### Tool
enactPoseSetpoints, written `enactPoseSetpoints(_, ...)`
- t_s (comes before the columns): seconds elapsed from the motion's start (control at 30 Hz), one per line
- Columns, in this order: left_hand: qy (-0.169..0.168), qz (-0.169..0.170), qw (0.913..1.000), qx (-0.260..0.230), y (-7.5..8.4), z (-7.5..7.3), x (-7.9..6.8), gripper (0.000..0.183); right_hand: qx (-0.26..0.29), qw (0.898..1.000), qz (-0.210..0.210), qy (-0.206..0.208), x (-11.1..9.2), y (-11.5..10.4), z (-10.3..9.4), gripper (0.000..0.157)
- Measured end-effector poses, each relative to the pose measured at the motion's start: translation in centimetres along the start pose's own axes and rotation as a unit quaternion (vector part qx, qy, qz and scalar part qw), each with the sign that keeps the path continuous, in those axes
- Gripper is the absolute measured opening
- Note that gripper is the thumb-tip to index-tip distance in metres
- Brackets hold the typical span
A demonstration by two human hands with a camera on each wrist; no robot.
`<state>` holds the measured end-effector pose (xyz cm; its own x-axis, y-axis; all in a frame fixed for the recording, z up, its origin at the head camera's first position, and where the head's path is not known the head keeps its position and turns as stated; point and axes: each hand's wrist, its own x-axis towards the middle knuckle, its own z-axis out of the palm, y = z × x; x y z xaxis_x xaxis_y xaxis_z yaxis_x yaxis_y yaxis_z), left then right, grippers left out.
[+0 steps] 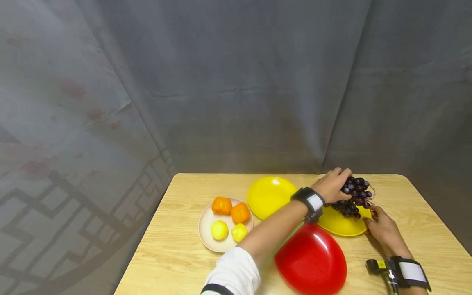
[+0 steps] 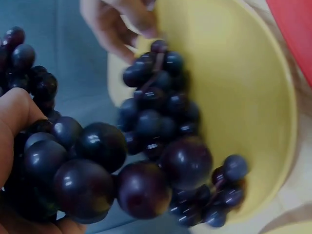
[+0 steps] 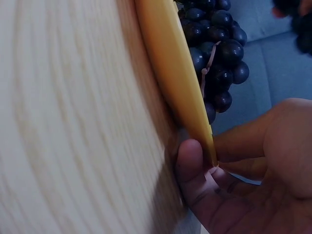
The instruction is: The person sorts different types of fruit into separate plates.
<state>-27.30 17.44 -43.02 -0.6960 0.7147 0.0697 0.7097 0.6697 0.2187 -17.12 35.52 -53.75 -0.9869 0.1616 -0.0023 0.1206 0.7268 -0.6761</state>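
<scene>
My left hand (image 1: 333, 186) grips a bunch of dark purple grapes (image 1: 357, 191) above the right-hand yellow plate (image 1: 341, 226). Below it, more dark grapes (image 2: 156, 102) lie on that plate, partly hidden in the head view by the held bunch and the hand. With thumb and fingers, my right hand (image 1: 385, 231) pinches the plate's near right rim. The right wrist view shows the thumb (image 3: 189, 158) on the plate's underside, close to the wooden table. The grapes on the plate (image 3: 219, 58) reach near its rim there.
Left of the grapes stands another yellow plate (image 1: 271, 196). A red plate (image 1: 313, 262) sits in front, partly under my left forearm. Farther left, a pale plate (image 1: 210, 246) bears two orange fruits (image 1: 222, 205) and two lemons (image 1: 219, 230). A grey curtain (image 1: 236, 102) hangs behind the table.
</scene>
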Motion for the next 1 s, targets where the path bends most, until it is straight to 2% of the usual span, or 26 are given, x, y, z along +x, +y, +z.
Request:
enactPoseSetpoints(0.17, 0.011, -0.004, 0.9991, 0.041, 0.1, 2.1, 0.6, 0.062, 0.032, 0.999, 0.010, -0.009, -0.5, -0.3, 0.0, 0.052)
enactPoseSetpoints(0.47, 0.023, -0.012, 0.9944, 0.102, 0.2, 4.1, 0.3, 0.060, 0.037, 0.999, 0.010, -0.032, -0.6, -1.0, -0.3, 0.053)
enactPoseSetpoints(0.6, 0.011, -0.023, 0.9906, 0.134, 0.3, 4.4, 0.2, 0.064, 0.034, 0.999, 0.011, -0.035, -0.6, -1.1, -0.5, 0.052)
enactPoseSetpoints(0.83, -0.036, -0.047, 0.9903, 0.125, 0.4, 4.5, 0.2, 0.086, 0.034, 0.999, 0.003, -0.037, -0.8, -0.9, -0.4, 0.050)
enactPoseSetpoints(1.0, -0.044, -0.048, 0.9902, 0.124, 0.3, 4.3, 0.1, 0.094, 0.020, 0.999, 0.000, -0.036, -0.6, -0.5, -0.5, 0.052)
